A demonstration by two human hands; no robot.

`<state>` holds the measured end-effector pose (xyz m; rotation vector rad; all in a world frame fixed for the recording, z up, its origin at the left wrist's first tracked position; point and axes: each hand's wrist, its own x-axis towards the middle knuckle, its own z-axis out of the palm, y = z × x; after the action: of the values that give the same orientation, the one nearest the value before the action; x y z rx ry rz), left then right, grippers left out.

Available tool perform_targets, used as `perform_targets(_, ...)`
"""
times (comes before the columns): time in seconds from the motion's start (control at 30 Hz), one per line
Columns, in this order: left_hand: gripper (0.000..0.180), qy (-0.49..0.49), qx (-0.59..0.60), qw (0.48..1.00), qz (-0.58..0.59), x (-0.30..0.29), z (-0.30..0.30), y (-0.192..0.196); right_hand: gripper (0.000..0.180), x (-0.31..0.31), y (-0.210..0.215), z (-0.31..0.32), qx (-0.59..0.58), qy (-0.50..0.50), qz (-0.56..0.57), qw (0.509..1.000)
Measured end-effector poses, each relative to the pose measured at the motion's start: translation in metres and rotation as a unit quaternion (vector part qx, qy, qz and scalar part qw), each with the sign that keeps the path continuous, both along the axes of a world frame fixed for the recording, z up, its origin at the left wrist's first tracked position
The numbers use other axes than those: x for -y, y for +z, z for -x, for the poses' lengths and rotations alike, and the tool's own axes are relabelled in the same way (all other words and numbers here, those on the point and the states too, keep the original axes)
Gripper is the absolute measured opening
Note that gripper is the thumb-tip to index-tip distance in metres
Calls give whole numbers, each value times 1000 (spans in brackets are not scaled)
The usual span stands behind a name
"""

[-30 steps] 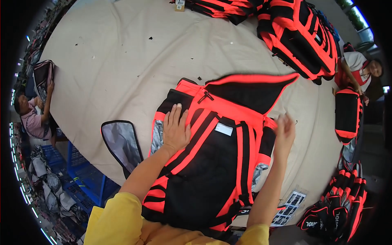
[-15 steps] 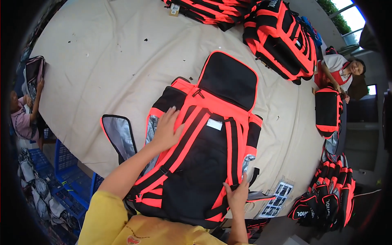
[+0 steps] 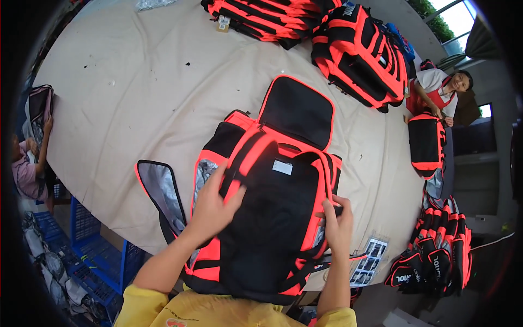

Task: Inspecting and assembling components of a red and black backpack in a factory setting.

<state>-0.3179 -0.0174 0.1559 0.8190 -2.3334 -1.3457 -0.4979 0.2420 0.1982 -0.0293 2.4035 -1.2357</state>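
Observation:
A black and neon-coral backpack lies in front of me with its back panel up and its bottom end against my yellow shirt. Its lid flap is folded open away from me. My left hand grips the left shoulder strap, which arches up off the panel. On the other side, my right hand pinches the right shoulder strap between thumb and fingers. A silver-lined side flap hangs open on the left, and a white label shows between the strap tops.
The beige cloth-covered table carries stacked coral-black bags and another backpack at the far side. A person handles a bag at the right; another at the left. Blue crates stand lower left. A photo sheet lies near right.
Both hands have closed on the shoulder straps. The straps, flat before, now stand raised in loops off the back panel, and my right hand has moved up along the bag's side.

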Motion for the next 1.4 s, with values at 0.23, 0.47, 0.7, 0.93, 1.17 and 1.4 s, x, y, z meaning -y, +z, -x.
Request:
perform_targets(0.23,68,16,-140,827,-544,-4,69,-162,41,32,-170,8,191,-197,371,887)
perform_targets(0.47,90,34,-161,700,-694,4,70,-186,71,9,-199,17,273,-226,399,846)
perform_targets(0.7,83,34,-178,668,-722,13,63,-188,72,13,-204,18,282,-218,396,846)
perform_targets(0.93,76,10,-186,658,-730,5,68,-188,74,-3,-204,18,264,-222,401,849)
perform_targets(1.17,83,17,-182,694,-696,13,57,-188,75,13,-207,13,282,-217,390,849)
perform_targets(1.4,81,8,-175,696,-697,10,67,-184,80,6,-204,22,272,-207,395,853)
